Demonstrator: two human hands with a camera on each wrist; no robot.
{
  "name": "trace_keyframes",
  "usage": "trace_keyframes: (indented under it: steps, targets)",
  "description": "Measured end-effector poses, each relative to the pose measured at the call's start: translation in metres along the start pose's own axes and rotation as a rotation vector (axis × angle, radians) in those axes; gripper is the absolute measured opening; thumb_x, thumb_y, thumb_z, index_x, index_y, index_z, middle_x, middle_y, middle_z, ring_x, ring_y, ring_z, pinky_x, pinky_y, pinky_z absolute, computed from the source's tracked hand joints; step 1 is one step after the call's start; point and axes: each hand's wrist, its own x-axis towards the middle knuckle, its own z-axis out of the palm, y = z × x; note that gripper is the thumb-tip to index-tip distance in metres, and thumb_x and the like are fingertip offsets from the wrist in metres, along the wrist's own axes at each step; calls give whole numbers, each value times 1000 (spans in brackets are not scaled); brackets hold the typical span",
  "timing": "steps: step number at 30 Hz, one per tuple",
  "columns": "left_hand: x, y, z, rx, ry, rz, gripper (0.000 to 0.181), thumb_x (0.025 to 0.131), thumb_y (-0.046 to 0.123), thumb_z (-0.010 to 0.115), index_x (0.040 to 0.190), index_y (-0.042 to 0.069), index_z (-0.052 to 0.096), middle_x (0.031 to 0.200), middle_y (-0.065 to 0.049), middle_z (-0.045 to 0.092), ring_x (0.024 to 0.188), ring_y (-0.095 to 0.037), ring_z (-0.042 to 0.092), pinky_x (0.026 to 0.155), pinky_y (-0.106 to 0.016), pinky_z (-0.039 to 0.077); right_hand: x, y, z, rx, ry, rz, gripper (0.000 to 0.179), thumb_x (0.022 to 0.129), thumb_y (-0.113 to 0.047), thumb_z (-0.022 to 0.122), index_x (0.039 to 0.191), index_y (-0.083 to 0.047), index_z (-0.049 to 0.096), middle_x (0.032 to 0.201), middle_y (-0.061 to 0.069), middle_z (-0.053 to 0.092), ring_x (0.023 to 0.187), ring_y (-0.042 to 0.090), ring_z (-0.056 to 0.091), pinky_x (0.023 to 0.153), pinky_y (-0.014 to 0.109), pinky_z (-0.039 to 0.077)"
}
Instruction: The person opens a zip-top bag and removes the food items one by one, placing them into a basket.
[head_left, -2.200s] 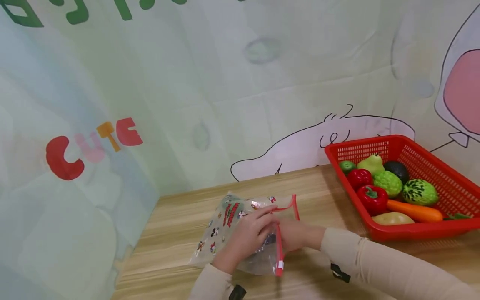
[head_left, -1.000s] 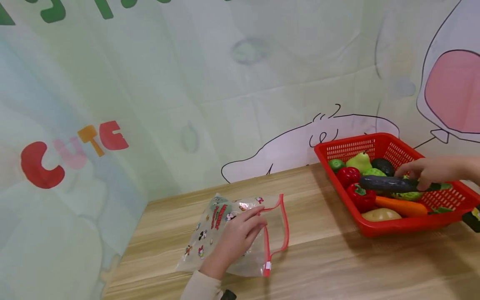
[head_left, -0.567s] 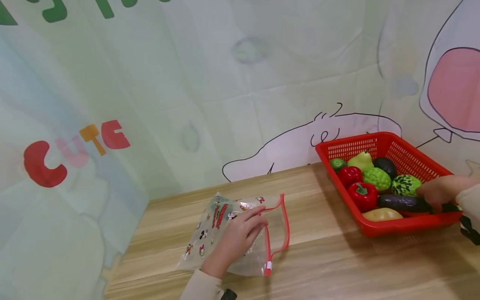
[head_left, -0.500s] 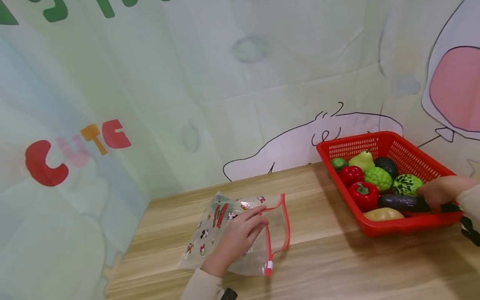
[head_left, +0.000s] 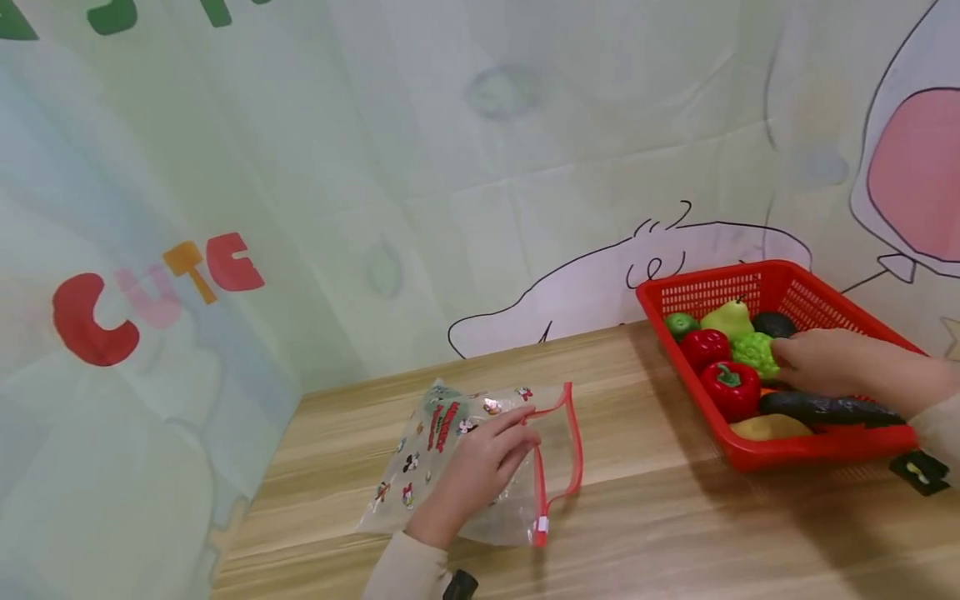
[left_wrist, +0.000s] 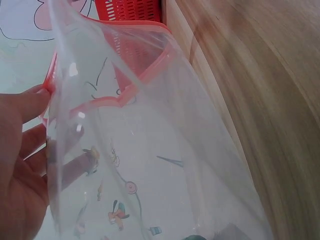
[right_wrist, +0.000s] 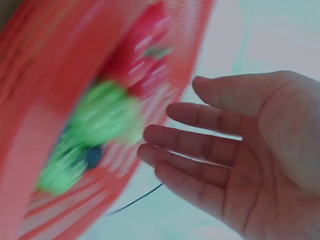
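Observation:
My left hand pinches the edge of a clear zip bag at its red-trimmed mouth, holding it agape. In the left wrist view the thumb lies at the red trim of the bag, and some fingers show through the film. A dull green shape appears at the bag's far end. Over the red basket is my right hand, its fingertips beside a bumpy green fruit. The right wrist view shows this hand empty, fingers extended. A dark eggplant lies in the basket below it.
Also in the basket are red peppers, a pear, an avocado, a small green fruit and a potato. The basket stands right of the bag on the wooden table, before a printed cloth.
My right hand went from the bag's mouth to the basket, held the eggplant above it, lowered it and let go. It has since risen and shifted left. The left hand stays at the bag.

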Motion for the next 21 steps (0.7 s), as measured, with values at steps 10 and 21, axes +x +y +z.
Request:
trace_keyframes:
  steps: [10, 21]
  targets:
    - [10, 11, 5, 1, -6, 83, 10, 86, 18, 64, 96, 18, 68, 123, -4, 61, 109, -17, 61, 90, -27, 51, 10, -119, 13, 55, 140, -413, 5, 85, -18, 63, 88, -19, 59, 76, -10, 55, 67, 6, 50, 63, 25, 51]
    - [10, 23, 8, -3, -13, 108, 14, 87, 19, 63, 100, 18, 68, 126, -3, 59, 113, -15, 59, 94, -26, 48, 60, -203, 74, -46, 117, -510, 40, 86, -24, 61, 123, -9, 57, 129, 6, 54, 116, 19, 52, 98, 33, 46]
